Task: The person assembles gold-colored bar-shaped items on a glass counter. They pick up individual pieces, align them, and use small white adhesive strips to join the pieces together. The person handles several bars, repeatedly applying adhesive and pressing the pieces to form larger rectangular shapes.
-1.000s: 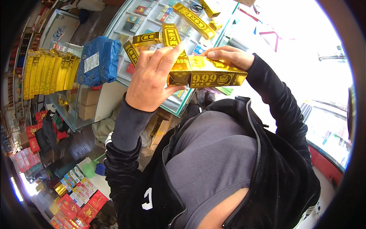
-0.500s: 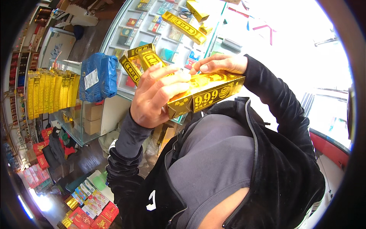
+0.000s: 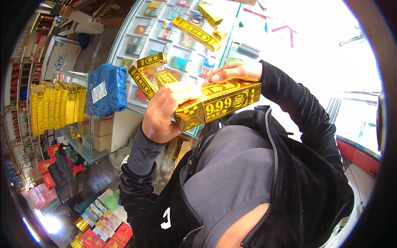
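Observation:
A long gold cardboard box (image 3: 231,102) with a printed front is held up before my chest, above the near edge of the glass counter. My left hand (image 3: 163,111) is wrapped round its left end, the fingers lying over the top. My right hand (image 3: 237,72) rests at the box's far top edge, its fingers bent down against it; the thumb lies along the fingers. Just beyond my left hand, several slim gold boxes (image 3: 142,80) lie at angles on the counter, partly hidden by that hand. Another slim gold box (image 3: 196,34) lies farther back.
Small packets fill the compartments of the glass display counter (image 3: 124,43). Black scissors (image 3: 197,19) lie near its far side. To the left are a blue wrapped parcel (image 3: 108,89) and a row of upright gold boxes (image 3: 56,107). Red packages (image 3: 93,239) sit lower left.
The held box has shifted slightly left and turned, showing more of its front. My left fingers have drawn closer together on it. The right hand has moved slightly left with it.

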`<state>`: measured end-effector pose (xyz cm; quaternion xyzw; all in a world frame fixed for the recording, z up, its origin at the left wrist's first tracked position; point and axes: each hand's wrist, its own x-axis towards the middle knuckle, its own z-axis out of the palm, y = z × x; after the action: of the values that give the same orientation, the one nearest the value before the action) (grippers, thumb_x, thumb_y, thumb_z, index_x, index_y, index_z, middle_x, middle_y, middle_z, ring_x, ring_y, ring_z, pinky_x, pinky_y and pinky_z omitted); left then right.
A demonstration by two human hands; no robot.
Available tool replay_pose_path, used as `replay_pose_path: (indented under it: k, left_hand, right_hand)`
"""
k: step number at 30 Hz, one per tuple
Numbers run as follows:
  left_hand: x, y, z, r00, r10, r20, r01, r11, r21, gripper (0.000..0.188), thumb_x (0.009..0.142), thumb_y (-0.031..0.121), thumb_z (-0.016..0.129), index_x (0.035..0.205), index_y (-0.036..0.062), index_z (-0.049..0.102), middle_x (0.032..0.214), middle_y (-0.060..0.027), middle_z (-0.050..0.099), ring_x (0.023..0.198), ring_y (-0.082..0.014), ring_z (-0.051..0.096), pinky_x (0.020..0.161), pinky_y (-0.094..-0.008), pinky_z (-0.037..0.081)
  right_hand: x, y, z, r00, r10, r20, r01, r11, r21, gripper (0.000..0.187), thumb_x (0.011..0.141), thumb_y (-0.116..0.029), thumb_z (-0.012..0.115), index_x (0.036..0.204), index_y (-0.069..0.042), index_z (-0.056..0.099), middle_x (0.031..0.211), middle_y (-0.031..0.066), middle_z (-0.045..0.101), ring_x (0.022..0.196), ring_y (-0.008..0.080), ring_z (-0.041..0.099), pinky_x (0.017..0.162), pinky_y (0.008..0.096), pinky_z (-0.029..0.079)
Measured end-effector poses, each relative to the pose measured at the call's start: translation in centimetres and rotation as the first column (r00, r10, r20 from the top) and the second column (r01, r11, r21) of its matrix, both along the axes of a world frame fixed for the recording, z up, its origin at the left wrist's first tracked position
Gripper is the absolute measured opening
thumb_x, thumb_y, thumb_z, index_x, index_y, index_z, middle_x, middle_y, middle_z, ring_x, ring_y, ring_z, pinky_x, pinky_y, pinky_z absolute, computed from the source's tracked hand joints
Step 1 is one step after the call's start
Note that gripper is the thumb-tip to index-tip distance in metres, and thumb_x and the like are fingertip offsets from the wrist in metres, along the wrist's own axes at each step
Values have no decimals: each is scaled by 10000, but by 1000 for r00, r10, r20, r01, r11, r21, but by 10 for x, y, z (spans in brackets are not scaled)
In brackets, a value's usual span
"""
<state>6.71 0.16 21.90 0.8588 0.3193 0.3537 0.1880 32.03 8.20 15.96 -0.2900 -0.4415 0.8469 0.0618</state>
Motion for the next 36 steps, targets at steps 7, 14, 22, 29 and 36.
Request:
replay_pose_path:
  k: [7, 14, 22, 29, 36]
  left_hand:
    - [1, 0, -2, 1000, 2, 17, -2, 1000, -18, 541, 639, 145, 899, 1076, 14, 608, 1073, -145, 669, 1017, -294, 650, 880, -367, 520]
    - [2, 0, -2, 1000, 26, 11, -26, 999, -37, 573, 622, 155, 914, 1085, 13, 607, 1070, -139, 662, 1015, -290, 648, 877, -360, 520]
    - [3, 1, -5, 996, 37, 87, -25, 991, -130, 510, 655, 115, 865, 1098, 49, 620, 1092, -119, 641, 992, -295, 636, 861, -370, 517]
    - [1, -7, -13, 936, 285, 208, -173, 884, -433, 540, 673, 122, 895, 1106, 31, 585, 1044, -93, 673, 948, -177, 662, 828, -309, 533]
    - [5, -11, -13, 763, 401, 507, -12, 793, -609, 576, 734, 31, 847, 1190, -14, 498, 1078, -101, 662, 989, -140, 646, 871, -285, 535]
  right_hand:
    - [1, 1, 1, 999, 39, 16, -38, 999, -33, 452, 952, -346, 572, 1236, 5, 591, 1167, 99, 646, 1050, 152, 632, 945, 264, 474]
    - [0, 5, -5, 999, 38, 14, -37, 999, -25, 441, 952, -344, 571, 1221, 4, 595, 1168, 89, 640, 1064, 145, 621, 957, 260, 464]
    - [-1, 3, -5, 1000, -11, 18, 11, 1000, 14, 460, 947, -394, 586, 1197, -9, 619, 1114, 74, 667, 977, 128, 638, 894, 249, 484]
    - [11, 16, 24, 908, -415, -52, 389, 792, 471, 572, 956, -497, 545, 1305, -46, 513, 1082, 115, 702, 1040, 177, 662, 902, 320, 503]
    - [16, -23, 30, 809, -362, -463, 573, 313, 757, 864, 816, -482, 728, 1451, -48, 336, 1271, 148, 590, 1225, 268, 546, 1054, 422, 409]
